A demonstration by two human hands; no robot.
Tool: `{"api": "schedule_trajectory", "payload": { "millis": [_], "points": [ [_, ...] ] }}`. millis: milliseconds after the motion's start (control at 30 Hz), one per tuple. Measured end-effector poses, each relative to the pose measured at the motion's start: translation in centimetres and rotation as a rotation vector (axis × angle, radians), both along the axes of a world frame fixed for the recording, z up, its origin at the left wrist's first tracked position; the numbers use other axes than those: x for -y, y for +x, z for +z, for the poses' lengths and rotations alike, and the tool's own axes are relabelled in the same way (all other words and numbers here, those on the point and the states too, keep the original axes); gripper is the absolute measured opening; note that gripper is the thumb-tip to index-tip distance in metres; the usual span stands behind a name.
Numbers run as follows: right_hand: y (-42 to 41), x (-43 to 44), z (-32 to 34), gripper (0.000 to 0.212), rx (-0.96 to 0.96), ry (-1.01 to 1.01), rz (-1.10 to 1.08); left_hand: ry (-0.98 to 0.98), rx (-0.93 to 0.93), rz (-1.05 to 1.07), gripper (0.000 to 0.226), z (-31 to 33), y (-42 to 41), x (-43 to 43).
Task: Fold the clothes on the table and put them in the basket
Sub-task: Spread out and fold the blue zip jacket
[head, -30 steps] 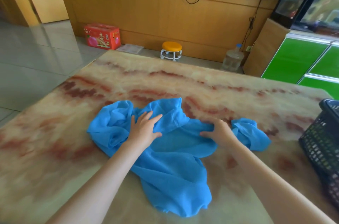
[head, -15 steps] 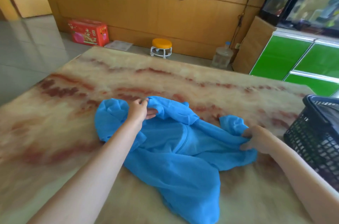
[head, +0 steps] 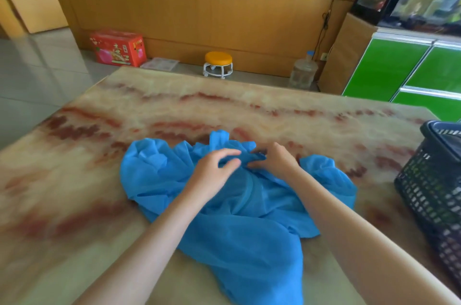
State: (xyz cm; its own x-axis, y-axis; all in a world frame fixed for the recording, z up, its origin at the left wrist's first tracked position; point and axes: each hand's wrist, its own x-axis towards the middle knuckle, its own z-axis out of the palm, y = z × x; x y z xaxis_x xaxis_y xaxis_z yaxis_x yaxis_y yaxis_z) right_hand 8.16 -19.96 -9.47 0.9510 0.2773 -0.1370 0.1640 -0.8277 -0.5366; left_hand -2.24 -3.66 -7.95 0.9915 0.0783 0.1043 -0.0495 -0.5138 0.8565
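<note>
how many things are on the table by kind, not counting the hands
blue garment: 1
black basket: 1
total: 2

On your right hand (head: pixel 274 163), fingertips vanish into the blue garment (head: pixel 249 219); over it your left hand (head: pixel 212 176) blurs; right of it, the basket (head: pixel 429 194) is cropped.
</note>
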Motion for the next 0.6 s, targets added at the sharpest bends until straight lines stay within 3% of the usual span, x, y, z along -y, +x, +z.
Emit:
{"api": "schedule_trajectory", "payload": {
  "millis": [133,233,300,333,400,500,600],
  "points": [
    [1.5,-0.5,1.5,0.019,0.106,0.111,-0.180,0.243,-0.052,-0.181,0.036,-1.5,-1.7,1.8],
    [3.4,-1.2,3.2,0.004,0.012,0.685,-0.401,0.450,-0.143,-0.154,0.042,-2.6,-1.4,1.8],
    [4.6,-1.7,4.9,0.028,-0.024,0.985,-0.440,0.504,-0.170,-0.130,0.048,-3.0,-1.4,1.8],
    [5.2,-1.8,5.5,0.041,-0.042,1.038,-0.401,0.526,-0.173,-0.106,0.051,-3.2,-1.4,1.8],
    [5.8,-1.9,5.9,0.056,-0.050,0.812,-0.262,0.571,-0.195,-0.049,0.054,-3.4,-1.5,1.7],
    [5.4,-1.2,3.8,0.070,-0.061,0.204,-0.157,0.626,-0.201,-0.015,0.058,-3.4,-1.7,1.9],
    [3.7,0.0,1.8,0.049,0.023,0.138,-0.133,0.669,-0.151,-0.059,0.059,-3.4,-2.0,2.4]
  ]
}}
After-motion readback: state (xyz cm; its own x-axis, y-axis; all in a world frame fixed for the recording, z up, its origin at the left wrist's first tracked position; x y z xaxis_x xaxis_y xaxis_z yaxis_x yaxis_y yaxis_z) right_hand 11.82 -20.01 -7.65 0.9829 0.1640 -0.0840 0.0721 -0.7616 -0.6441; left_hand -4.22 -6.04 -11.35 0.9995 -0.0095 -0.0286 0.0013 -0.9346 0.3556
